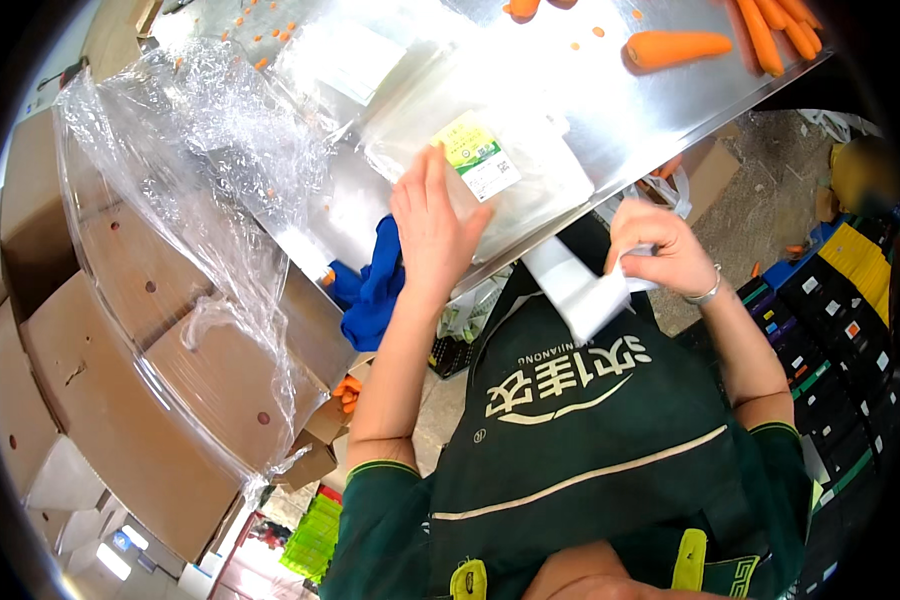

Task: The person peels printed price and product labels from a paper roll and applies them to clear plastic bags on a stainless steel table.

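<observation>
My left hand [436, 229] lies palm down on a stack of flat, clear plastic bags [547, 161] on a steel table. Its fingertips touch the edge of a yellow, green and white printed label [478, 156] on the top bag. Past the table's front edge, my right hand [660, 247] pinches a white paper strip [570, 289], which hangs in front of my dark green apron [607, 442]. A blue cloth or glove [375, 292] hangs over the table edge beside my left wrist.
Carrots [679, 51] and orange scraps lie on the steel table [690, 112]. Clear plastic film [217, 135] drapes over cardboard boxes [120, 405] at left. Stacked black crates [832, 315] stand at right. Below the table is a white bag [675, 195] with carrots.
</observation>
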{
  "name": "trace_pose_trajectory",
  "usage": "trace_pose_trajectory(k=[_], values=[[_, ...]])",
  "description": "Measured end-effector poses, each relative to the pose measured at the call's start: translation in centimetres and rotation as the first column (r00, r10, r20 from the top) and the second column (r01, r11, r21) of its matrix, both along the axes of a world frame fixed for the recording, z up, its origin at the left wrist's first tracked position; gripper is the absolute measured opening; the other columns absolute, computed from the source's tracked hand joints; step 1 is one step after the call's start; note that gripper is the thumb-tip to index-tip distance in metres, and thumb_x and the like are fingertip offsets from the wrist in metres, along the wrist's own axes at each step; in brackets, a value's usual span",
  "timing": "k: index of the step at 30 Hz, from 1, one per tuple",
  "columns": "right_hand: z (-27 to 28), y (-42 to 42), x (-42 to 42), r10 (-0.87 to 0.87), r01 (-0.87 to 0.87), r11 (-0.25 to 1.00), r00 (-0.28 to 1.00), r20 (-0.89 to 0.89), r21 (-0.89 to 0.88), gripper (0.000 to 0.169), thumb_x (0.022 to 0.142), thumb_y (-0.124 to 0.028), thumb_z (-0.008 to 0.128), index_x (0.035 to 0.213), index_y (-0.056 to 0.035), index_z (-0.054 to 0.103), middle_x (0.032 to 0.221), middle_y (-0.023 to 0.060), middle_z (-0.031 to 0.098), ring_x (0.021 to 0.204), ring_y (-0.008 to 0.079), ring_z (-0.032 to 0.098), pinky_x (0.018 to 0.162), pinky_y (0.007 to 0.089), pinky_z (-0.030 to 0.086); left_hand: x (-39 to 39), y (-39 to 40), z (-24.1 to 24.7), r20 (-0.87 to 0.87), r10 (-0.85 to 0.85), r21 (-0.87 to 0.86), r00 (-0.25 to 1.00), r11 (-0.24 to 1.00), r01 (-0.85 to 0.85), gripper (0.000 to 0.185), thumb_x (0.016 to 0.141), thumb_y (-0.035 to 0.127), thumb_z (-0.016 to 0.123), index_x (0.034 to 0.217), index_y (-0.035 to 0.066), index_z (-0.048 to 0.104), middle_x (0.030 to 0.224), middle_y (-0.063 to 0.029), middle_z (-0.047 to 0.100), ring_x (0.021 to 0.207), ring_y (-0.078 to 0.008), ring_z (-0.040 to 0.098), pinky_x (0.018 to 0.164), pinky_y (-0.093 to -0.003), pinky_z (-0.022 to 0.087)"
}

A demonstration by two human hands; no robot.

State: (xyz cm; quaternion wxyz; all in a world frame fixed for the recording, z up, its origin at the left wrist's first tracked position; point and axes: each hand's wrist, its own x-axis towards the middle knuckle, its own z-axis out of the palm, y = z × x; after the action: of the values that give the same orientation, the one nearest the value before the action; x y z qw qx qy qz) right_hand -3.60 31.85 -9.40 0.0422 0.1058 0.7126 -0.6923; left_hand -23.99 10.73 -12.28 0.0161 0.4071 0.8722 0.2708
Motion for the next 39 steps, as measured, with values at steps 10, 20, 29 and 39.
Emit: trace_pose_trajectory(k=[10, 20, 29, 39], values=[[2.6, -1.1, -3.5, 0.321, -0.07, 0.72, 0.916, -0.242, 0.69, 0.036, 0.068, 0.002, 0.065, 0.1, -0.0135, 0.071, 0.08, 0.0043, 0.058, 0.073, 0.0269, 0.062, 0.065, 0.0373, 0.049, -10.5, -5.6, -3.0, 0.408, 0.173, 0.312, 0.896, 0.897, -0.315, 0.016, 0.092, 0.008, 0.061, 0.107, 0.004, 0.064, 0.102, -0.0109, 0.065, 0.096, -0.0231, 0.061, 0.091, -0.038, 0.048], [-2.2, -3.5, -3.7, -0.007, 0.013, 1.0, 0.956, 0.293, -0.021, 0.02, 0.094, -0.018, 0.061, 0.089, 0.0018, 0.063, 0.064, 0.0051, 0.054, 0.06, 0.0097, 0.043, 0.059, 0.0277, 0.041, 5.3, -1.8, 4.8, 0.965, -0.111, 0.173, 0.239, 0.951, -0.255, 0.066, 0.087, -0.001, 0.072, 0.147, 0.008, 0.045, 0.094, -0.0004, 0.066, 0.093, -0.0096, 0.061, 0.085, -0.0257, 0.048], [-0.3, -2.8, -3.1, 0.104, -0.156, 0.981, 0.923, 0.371, 0.113, 0.038, 0.098, -0.033, 0.058, 0.087, 0.0022, 0.067, 0.066, 0.0139, 0.061, 0.059, 0.0192, 0.055, 0.062, 0.0358, 0.047, 0.1, -1.3, 8.6, 0.863, 0.176, 0.138, 0.473, 0.82, -0.556, 0.006, 0.089, 0.001, 0.07, 0.094, 0.002, 0.067, 0.086, -0.0025, 0.067, 0.084, -0.0086, 0.06, 0.077, -0.0243, 0.048], [1.4, 0.3, -2.3, 0.081, -0.042, 0.989, 0.956, -0.281, 0.142, 0.012, 0.074, -0.009, 0.079, 0.084, -0.0083, 0.072, 0.077, 0.0025, 0.059, 0.074, 0.0183, 0.058, 0.069, 0.0298, 0.045, -2.5, -1.3, 0.1, 0.008, -0.162, -0.11, 0.987, 0.981, 0.162, 0.05, 0.074, 0.011, 0.081, 0.119, 0.005, 0.06, 0.114, -0.0101, 0.062, 0.109, -0.033, 0.054, 0.094, -0.0398, 0.042]])
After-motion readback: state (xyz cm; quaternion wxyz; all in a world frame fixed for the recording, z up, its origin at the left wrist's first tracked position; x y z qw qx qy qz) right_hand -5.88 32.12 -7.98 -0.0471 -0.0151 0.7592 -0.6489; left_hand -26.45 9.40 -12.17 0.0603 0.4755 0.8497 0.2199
